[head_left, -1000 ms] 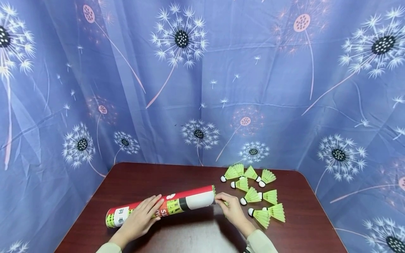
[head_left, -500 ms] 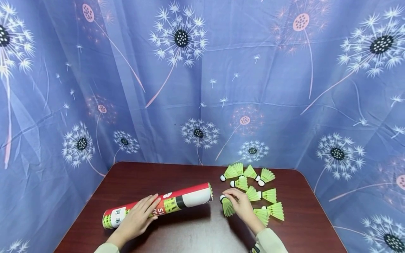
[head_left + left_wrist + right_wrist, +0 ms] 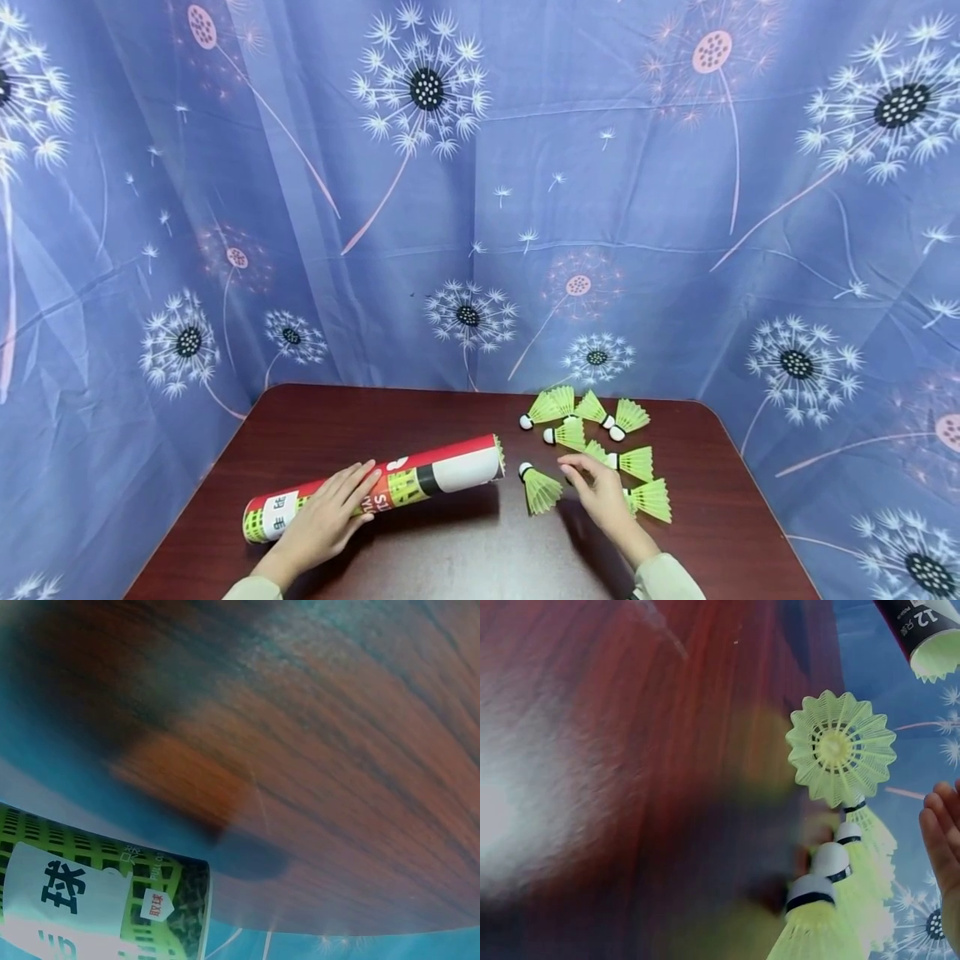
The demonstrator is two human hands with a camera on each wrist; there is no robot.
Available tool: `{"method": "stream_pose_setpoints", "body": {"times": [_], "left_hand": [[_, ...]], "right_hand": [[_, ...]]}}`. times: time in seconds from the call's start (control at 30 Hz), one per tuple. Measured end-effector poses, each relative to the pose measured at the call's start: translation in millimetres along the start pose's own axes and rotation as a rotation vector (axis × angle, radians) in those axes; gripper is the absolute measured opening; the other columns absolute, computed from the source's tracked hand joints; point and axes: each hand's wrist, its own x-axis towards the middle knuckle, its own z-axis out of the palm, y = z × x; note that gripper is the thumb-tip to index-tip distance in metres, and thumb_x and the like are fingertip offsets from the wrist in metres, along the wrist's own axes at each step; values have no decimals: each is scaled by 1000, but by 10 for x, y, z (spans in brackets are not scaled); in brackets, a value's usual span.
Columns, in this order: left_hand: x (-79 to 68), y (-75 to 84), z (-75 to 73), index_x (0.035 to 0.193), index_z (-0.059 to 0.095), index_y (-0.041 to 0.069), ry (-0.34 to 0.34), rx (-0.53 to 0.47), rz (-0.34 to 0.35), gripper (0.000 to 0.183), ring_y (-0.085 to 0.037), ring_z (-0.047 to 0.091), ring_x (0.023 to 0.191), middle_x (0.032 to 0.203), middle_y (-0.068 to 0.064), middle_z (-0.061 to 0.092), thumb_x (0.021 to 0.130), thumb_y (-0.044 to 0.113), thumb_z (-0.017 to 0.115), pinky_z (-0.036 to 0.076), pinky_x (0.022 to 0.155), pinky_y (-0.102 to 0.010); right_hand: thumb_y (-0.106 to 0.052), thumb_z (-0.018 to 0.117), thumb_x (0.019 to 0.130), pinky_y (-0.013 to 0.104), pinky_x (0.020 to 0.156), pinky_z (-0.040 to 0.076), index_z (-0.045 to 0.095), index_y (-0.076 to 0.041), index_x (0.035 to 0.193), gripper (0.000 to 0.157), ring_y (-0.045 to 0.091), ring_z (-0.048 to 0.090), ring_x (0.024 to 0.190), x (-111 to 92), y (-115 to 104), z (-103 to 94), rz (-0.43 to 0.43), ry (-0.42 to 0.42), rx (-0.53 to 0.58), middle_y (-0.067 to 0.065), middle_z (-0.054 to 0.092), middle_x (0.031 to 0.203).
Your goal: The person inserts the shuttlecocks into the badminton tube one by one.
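One blue fabric curtain printed with white and pink dandelions stands behind one dark reddish-brown wooden table, which has rounded rear corners. One long cylindrical tube, printed red, white, black and yellow-green, lies obliquely across the left-centre, its mouth directed right and slightly rearward; one light-green frilled skirt edge shows at that mouth. Two hands are present. The left hand grips the tube at mid-length, fingers laid over the top, thumb along the near side. The right hand is relaxed, thumb and index finger slightly bent with their tips near each other, and holds nothing. Nine yellow-green shuttlecocks with white heads and black bands are visible on the table. One single shuttlecock lies between the mouth and the right hand, touching neither. Eight form a loose group at right, partly covered by the right hand; any fully hidden unit cannot be counted. The group's rear row is near the back edge; tabletop separates the group from the right edge, and the tube from the back edge.
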Motion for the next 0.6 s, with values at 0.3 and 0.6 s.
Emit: {"method": "stream_pose_setpoints", "body": {"times": [0.3, 0.6], "left_hand": [[-6, -14, 24, 141, 46, 0, 16, -8, 0, 57, -41, 52, 117, 140, -20, 48, 102, 41, 40, 12, 119, -30], [-17, -14, 32, 141, 46, 0, 13, -6, -2, 57, -40, 52, 117, 142, -19, 46, 102, 42, 38, 13, 119, -30]], "right_hand": [[1, 71, 82, 21, 57, 52, 72, -4, 87, 7, 2, 60, 68, -114, -10, -8, 101, -27, -58, -3, 70, 79], [0, 70, 84, 23, 60, 54, 70, -4, 86, 4, 6, 63, 68, -168, -3, 32, 133, -141, 0, 4, 70, 77]]}}
